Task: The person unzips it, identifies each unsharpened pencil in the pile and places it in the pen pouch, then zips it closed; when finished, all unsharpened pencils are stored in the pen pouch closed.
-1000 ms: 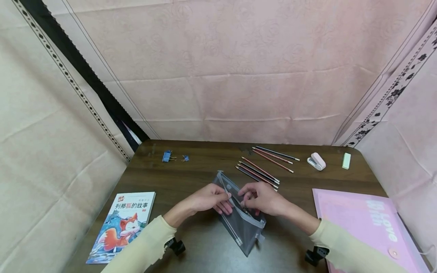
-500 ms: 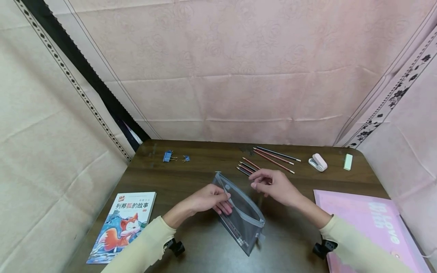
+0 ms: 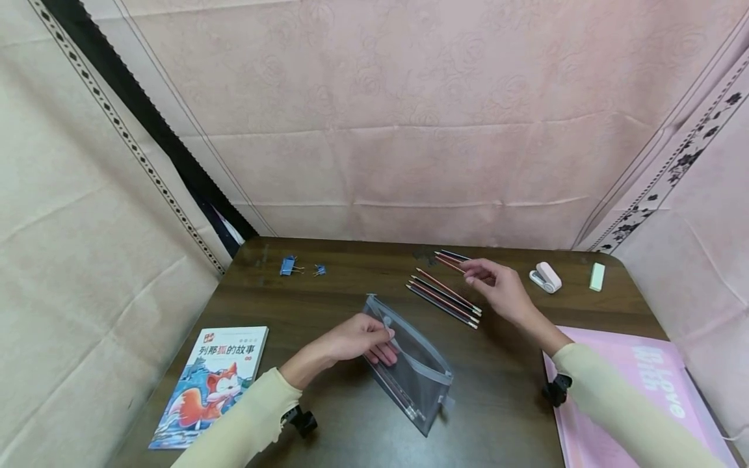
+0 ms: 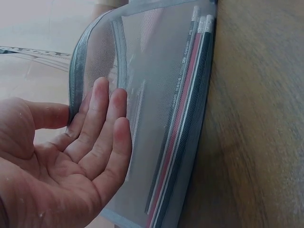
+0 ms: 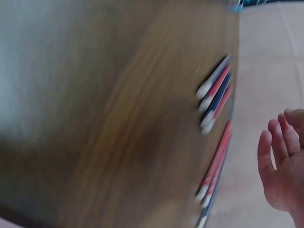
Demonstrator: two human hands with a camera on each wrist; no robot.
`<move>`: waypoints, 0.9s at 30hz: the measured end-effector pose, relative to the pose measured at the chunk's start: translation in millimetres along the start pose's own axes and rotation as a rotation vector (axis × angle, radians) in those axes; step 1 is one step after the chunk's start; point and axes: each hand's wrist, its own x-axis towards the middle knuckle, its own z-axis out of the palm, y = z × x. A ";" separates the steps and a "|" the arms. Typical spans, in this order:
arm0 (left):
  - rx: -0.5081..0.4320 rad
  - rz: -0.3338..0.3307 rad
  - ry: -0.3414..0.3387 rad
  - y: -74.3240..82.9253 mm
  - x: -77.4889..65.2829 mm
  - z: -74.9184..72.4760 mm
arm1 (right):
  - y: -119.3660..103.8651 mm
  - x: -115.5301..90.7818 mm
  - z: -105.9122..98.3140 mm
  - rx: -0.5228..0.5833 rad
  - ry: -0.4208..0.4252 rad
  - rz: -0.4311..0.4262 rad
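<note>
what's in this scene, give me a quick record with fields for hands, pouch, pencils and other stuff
left hand: pinches the mesh pouch by its edge
right hand: by the rear pencils, fingers loosely bent, no grip visible
mesh pouch: grey, mouth open, enclosed pencils showing through
loose pencils: four front pencils, three rear pencils
left side, head view: picture book, two blue binder clips
right side, head view: small stapler, pale green block, pink folder

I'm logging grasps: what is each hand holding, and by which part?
The left hand pinches the mesh pouch by the edge of its opening; the right hand holds nothing visible.
</note>
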 end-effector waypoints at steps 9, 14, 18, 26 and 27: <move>0.013 -0.006 -0.012 1.3 -1.6 -1.0 | 39.3 17.1 -0.9 -0.193 0.032 0.005; 0.013 -0.013 -0.010 -0.8 -1.8 -2.1 | 42.2 21.5 7.5 -0.358 -0.012 0.006; 0.012 -0.009 -0.010 -2.9 -2.6 -3.4 | 41.6 22.7 12.2 -0.410 -0.010 0.022; 0.016 -0.005 -0.004 -3.5 -4.8 -6.0 | 49.2 24.7 11.3 -0.373 -0.050 0.045; 0.012 -0.005 -0.004 -3.8 -4.9 -6.4 | 50.0 25.1 10.9 -0.363 -0.055 0.047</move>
